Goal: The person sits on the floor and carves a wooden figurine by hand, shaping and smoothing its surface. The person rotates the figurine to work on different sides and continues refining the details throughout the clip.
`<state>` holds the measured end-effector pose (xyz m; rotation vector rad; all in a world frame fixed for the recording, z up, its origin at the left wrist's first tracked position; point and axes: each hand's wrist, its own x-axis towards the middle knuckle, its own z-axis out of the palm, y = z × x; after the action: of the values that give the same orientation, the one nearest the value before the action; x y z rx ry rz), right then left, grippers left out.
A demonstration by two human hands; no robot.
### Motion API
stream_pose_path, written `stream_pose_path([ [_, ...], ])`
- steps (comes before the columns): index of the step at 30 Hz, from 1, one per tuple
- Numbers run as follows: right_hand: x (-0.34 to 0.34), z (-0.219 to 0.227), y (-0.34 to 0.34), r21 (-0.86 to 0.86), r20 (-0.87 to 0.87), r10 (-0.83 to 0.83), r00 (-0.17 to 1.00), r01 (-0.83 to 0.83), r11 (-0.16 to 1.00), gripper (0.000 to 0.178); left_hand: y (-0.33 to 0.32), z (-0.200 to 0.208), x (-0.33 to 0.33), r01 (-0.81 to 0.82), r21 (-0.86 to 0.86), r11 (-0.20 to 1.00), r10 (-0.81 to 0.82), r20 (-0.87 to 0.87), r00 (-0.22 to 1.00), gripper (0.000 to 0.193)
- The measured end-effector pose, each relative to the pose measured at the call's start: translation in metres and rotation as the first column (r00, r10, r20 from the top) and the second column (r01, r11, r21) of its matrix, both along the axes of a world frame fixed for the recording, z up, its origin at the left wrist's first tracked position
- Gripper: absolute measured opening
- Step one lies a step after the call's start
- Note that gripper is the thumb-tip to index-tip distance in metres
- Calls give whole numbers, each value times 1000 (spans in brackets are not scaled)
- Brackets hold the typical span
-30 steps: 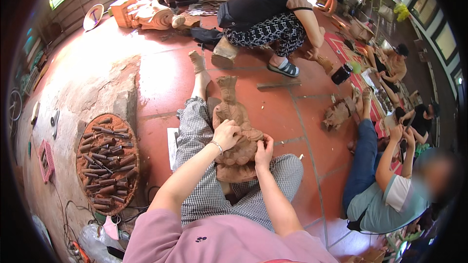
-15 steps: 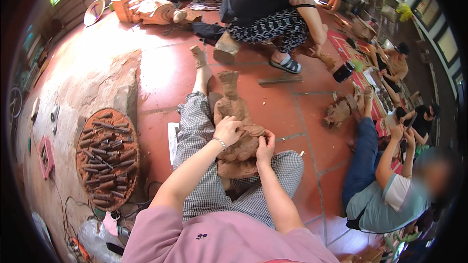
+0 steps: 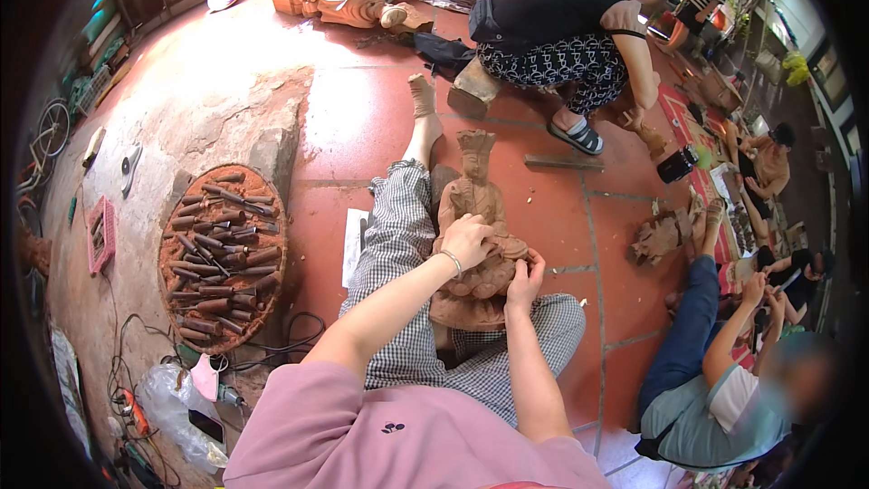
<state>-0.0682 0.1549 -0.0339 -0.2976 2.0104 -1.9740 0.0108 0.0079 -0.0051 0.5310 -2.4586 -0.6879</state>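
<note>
A brown carved wooden statue of a seated figure lies between my legs on the red tiled floor, its head pointing away from me. My left hand, with a thin bracelet on the wrist, rests on the statue's middle. My right hand presses against the statue's right side near its round base. Both hands touch the carving; whether either also holds a small tool is hidden. My checked trousers lie to the left of the statue.
A round tray with several wooden-handled chisels lies at my left. A sheet of paper lies beside my leg. A person in black crouches ahead; another in blue trousers sits at my right. Cables and plastic bags lie at lower left.
My hands have stayed on the statue, the right one sliding slightly along its side. The view has tilted a little; the people around keep working.
</note>
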Motion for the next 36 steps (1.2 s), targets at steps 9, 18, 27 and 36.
stream_pose_path([
  [9,3,11,1,40,29,19,999,-20,999,30,-12,2,19,37,11,999,-37,15,999,3],
  [18,1,5,3,39,8,17,1000,-17,999,30,-8,0,7,60,17,998,-60,-11,998,4],
  [27,3,7,0,47,-22,12,1000,-11,999,30,-17,-3,-8,123,58,991,-125,48,991,6],
  [36,1,-2,1,39,-45,11,999,-9,999,29,-35,-8,12,152,59,987,-156,62,986,8],
])
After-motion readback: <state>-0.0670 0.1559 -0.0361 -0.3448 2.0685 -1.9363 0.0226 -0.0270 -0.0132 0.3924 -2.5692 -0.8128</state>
